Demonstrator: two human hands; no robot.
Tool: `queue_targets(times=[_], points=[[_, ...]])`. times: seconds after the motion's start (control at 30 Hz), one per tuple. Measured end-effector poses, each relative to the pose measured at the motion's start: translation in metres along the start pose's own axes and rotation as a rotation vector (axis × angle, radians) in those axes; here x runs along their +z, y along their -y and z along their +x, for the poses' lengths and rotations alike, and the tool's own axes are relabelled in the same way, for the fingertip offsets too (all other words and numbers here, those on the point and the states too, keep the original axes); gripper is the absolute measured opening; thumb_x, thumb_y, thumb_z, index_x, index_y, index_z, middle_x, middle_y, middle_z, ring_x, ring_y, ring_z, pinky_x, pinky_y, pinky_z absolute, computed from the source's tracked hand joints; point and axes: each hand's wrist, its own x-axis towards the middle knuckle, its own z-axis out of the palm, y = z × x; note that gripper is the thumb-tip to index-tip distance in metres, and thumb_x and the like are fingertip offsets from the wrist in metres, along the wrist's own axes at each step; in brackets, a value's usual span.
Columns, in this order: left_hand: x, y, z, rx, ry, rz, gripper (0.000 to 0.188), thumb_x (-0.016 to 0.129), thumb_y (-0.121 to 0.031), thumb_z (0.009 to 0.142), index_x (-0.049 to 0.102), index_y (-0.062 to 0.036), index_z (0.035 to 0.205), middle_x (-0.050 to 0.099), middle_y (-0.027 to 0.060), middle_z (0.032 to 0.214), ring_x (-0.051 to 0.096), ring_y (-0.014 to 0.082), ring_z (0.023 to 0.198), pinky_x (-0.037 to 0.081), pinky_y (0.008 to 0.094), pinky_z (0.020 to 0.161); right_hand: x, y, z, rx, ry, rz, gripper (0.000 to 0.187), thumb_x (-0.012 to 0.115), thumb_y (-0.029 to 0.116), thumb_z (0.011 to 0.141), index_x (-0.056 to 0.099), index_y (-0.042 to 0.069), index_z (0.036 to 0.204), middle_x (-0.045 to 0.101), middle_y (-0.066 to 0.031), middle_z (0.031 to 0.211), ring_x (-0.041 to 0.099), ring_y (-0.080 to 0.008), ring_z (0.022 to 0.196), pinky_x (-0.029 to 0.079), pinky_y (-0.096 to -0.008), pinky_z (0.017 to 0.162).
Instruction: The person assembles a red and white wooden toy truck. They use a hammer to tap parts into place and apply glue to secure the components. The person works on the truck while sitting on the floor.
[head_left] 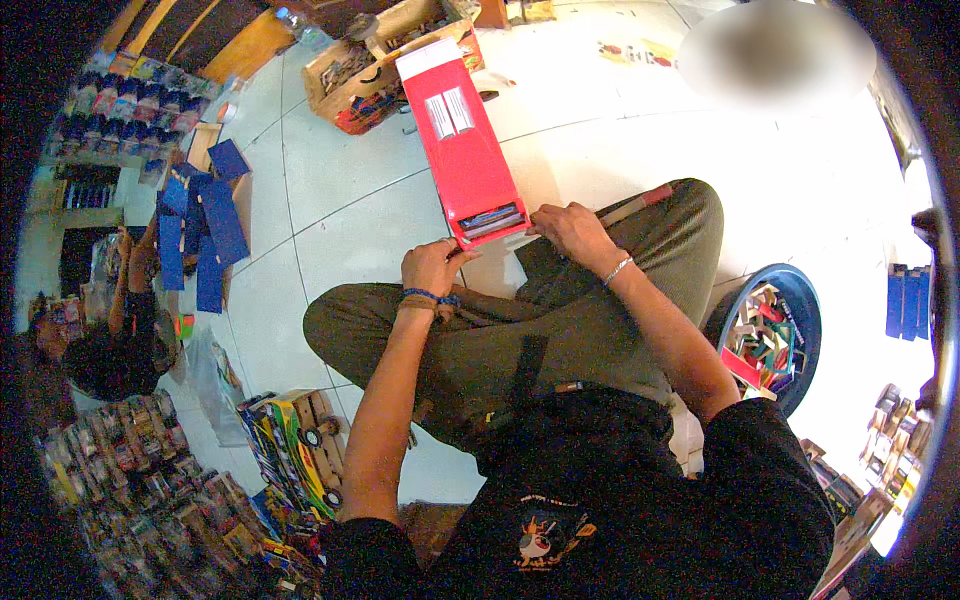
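Note:
A long red box (465,165) lies on the floor in front of my crossed legs, its far end white. Two silvery striped patches (449,114) sit side by side on its top. The near end is open and shows dark and bluish pieces inside. At the near left corner, my left hand (430,268) pinches the edge, wearing a blue cord bracelet. My right hand (578,240) has its fingers closed at the near right corner, with a pale bracelet on the wrist. The fingertips of both hands are small in view.
Beyond the box stands a wooden crate (335,85) of small parts. Blue boards (222,215) lie left, near another person (115,340). A dark basin (806,318) of coloured wood pieces is at my right. Toy vehicles (305,450) and stacked small items (140,480) fill the lower left.

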Motion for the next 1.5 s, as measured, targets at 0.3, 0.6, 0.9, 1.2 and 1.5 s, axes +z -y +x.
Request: queue_targets(times=[0.3,0.6,0.9,1.2,1.5], points=[[0.000,-0.003,-0.001,-0.039,-0.025,-0.022,0.050,0.062,-0.064,0.082,0.076,-0.0188,0.098,0.071,0.0145,0.082,0.068,0.0354,0.077,0.053,0.0459,0.070,-0.006,-0.014,0.009,-0.043,0.161,-0.009,0.017,0.052,0.027,0.095,0.063,0.013,0.096,0.062,-0.0034,0.094,0.064,-0.0235,0.085,0.047,-0.0395,0.081],[0.001,0.001,0.002,-0.058,0.015,-0.059,0.055,0.064,-0.064,0.081,0.075,-0.0126,0.099,0.073,0.0143,0.087,0.069,0.0347,0.080,0.053,0.0446,0.073,-0.001,-0.012,0.007,-0.028,0.130,-0.009,0.022,0.055,0.033,0.093,0.063,0.013,0.098,0.063,-0.0043,0.093,0.065,-0.0247,0.086,0.049,-0.0402,0.080],[0.004,0.012,0.003,0.030,-0.019,-0.151,0.045,0.076,-0.049,0.077,0.073,-0.0100,0.100,0.071,0.0151,0.091,0.069,0.0330,0.082,0.054,0.0430,0.076,-0.015,-0.010,0.004,-0.049,0.096,0.024,0.035,0.062,0.039,0.089,0.062,0.010,0.109,0.064,-0.0090,0.098,0.065,-0.0326,0.084,0.051,-0.0436,0.079],[0.008,0.014,0.004,0.052,-0.032,-0.169,0.035,0.078,-0.036,0.077,0.071,-0.0074,0.095,0.069,0.0141,0.087,0.069,0.0313,0.081,0.053,0.0424,0.075,-0.013,-0.002,0.004,0.025,0.029,0.100,0.025,0.061,0.028,0.091,0.062,0.010,0.109,0.064,-0.0122,0.095,0.065,-0.0353,0.084,0.052,-0.0462,0.078],[0.009,0.014,0.004,-0.029,-0.028,-0.312,0.035,0.080,-0.036,0.076,0.073,-0.0059,0.092,0.072,0.0158,0.088,0.070,0.0300,0.082,0.055,0.0393,0.075,-0.007,0.002,0.003,0.118,-0.041,0.271,0.019,0.066,0.025,0.088,0.068,0.008,0.094,0.070,-0.0135,0.085,0.067,-0.0351,0.078,0.053,-0.0436,0.072]])
